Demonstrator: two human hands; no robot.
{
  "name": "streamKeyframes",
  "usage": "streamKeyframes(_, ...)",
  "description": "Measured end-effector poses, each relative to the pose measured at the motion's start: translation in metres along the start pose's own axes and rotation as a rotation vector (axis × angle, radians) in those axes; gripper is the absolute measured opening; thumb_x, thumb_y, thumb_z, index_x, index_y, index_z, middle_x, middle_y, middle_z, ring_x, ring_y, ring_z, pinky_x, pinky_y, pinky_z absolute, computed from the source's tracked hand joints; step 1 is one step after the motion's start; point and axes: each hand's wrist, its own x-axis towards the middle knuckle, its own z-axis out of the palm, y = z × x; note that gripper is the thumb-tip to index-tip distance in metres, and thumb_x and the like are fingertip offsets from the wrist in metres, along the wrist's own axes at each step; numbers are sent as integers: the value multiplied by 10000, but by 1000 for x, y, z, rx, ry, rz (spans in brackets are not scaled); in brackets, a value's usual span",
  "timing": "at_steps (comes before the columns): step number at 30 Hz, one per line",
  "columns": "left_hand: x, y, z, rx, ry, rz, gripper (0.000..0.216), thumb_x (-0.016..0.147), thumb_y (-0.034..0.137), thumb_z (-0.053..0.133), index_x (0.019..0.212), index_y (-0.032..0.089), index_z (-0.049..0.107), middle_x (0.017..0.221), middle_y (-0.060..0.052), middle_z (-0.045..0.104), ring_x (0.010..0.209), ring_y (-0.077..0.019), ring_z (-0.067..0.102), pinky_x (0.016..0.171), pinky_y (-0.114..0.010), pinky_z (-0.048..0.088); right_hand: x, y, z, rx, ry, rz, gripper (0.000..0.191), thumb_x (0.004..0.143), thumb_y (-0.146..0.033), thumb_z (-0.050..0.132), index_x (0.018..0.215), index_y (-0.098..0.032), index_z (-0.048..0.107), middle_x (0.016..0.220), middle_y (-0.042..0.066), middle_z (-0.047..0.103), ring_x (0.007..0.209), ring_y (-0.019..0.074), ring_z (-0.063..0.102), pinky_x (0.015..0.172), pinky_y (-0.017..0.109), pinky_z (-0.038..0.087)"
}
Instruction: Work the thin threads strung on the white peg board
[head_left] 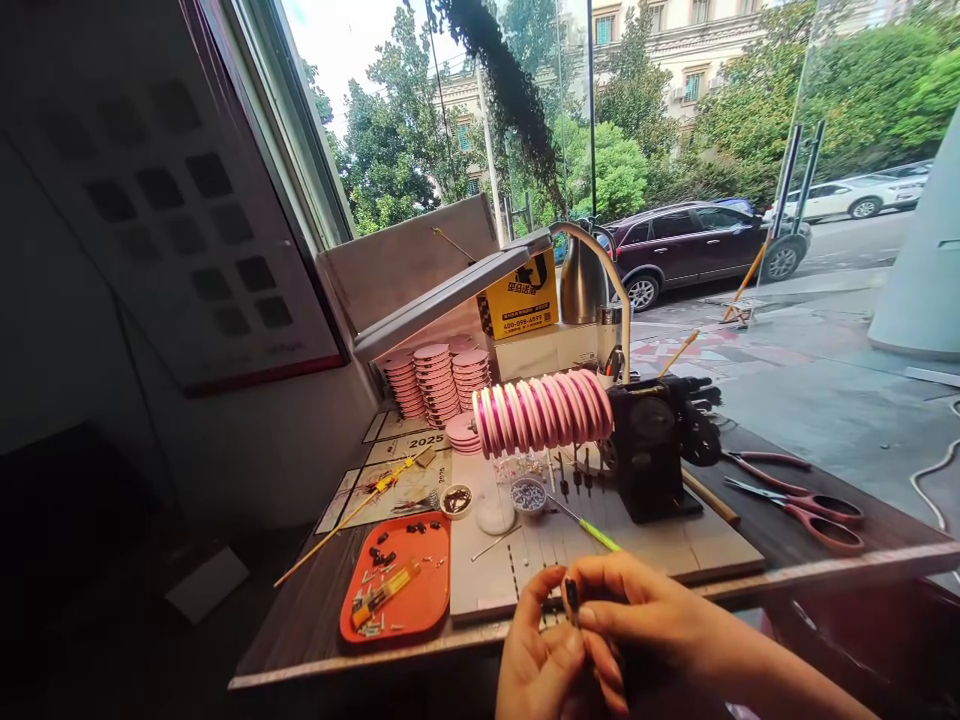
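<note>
In front of the table's near edge, my left hand point(541, 645) and my right hand point(643, 608) meet with fingers pinched together. Between the fingertips of both hands is a small black piece point(571, 593), upright and partly covered; its exact kind I cannot make out. Just beyond the hands lies a pale board point(480, 600) with thin lines running toward me. A green-handled thin tool point(598, 533) rests on it. Behind stands a black winding device point(652, 450) carrying a row of pink spools point(544, 412).
An orange tray point(442, 580) with small black and metal parts sits left, near a yellow stick point(330, 520). Scissors point(817, 517) and pliers point(772, 470) lie right. Small bowls point(529, 508) of beads stand mid-board. Stacked pink spools point(435, 385) and a lamp point(457, 290) are behind.
</note>
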Motion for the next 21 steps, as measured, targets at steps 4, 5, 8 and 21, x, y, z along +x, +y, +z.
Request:
streamKeyframes(4, 2, 1, 1, 22, -10, -1, 767, 585, 361, 716, 1115, 116, 219, 528, -10, 539, 441, -76, 475, 472, -171, 316, -2, 10, -2, 119, 48, 23, 294, 784, -264, 541, 951, -45, 440, 589, 39, 529, 528, 68, 521, 527, 152, 364)
streamKeyframes(5, 2, 0, 1, 19, -20, 1, 778, 583, 366, 717, 1121, 120, 213, 526, -11, 539, 438, -78, 474, 474, -171, 314, -2, 12, -2, 135, 42, 25, 294, 787, -265, 536, 958, -48, 437, 590, 39, 528, 526, 71, 522, 524, 154, 363)
streamKeyframes(8, 1, -3, -2, 19, -42, -2, 800, 586, 376, 711, 1134, 117, 189, 524, -11, 533, 434, -81, 467, 476, -175, 308, -1, 13, -3, 140, 21, 22, 306, 799, -271, 523, 977, -45, 419, 579, 34, 515, 521, 73, 515, 517, 157, 350)
streamKeyframes(21, 68, 60, 45, 318, 150, 115, 335, 791, 313, 500, 984, 44, 452, 792, -89, 547, 611, -90, 523, 597, -203, 399, -9, -7, -8, -699, 449, 161, 369, 688, -397, 437, 882, -84, 472, 961, 130, 445, 905, 226, 403, 788, 321, 333)
